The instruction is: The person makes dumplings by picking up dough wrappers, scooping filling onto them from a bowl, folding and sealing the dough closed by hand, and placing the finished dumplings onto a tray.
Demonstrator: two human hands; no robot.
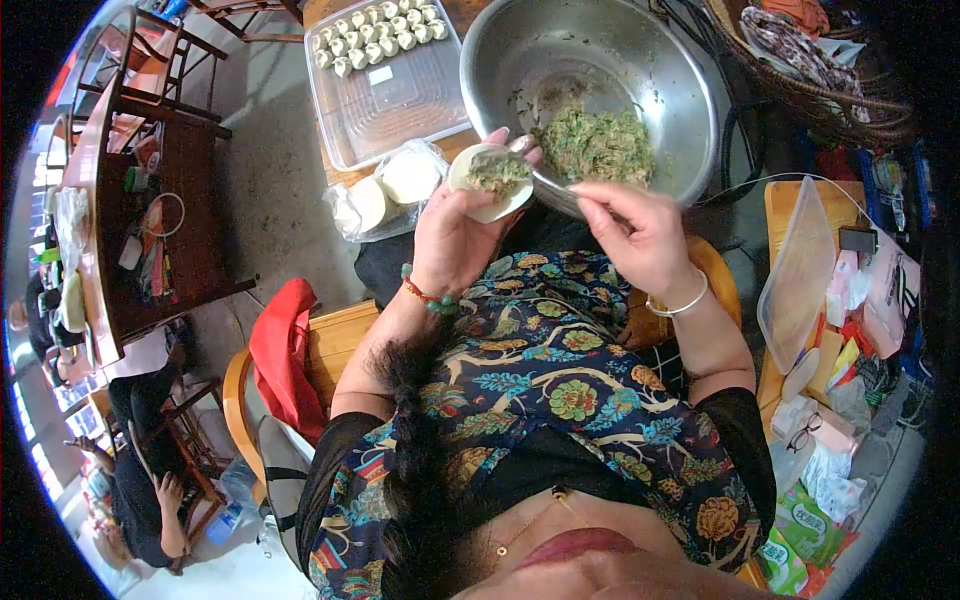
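Left hand in the head view: The left hand [455, 225] is cupped palm-up, its fingers partly curled beneath a round wrapper [460, 172], the thumb lapping over the near edge. That loose cradle probably keeps the soft disc flat and supported under its load.
Filling on the wrapper: A green-brown mound [498, 175] sits about the middle, leaving a pale rim bare, perhaps so the edge stays clean.
Right hand: The right hand [640, 230] has its thumb and fingers pinched together on a metal utensil [560, 194], with no visible gap. The tool points toward the mound; a grip near one end likely gives fine control. Blur hides whether its tip touches.
Bowl: The wide steel bowl [645, 55] stands just beyond both hands, its bulk filling [600, 145] gathered on the near side, seemingly for a short reach.
Wrapper stack: More pale discs [412, 175] lie in a plastic bag beside the left forearm, close to the hand that bears one; the bag may keep them from drying.
Tray: The clear tray [400, 112] rests on the wooden table [456, 143] past the stack. Folded dumplings [380, 38] line its far end in rows, an order that likely saves space and leaves the near part bare.
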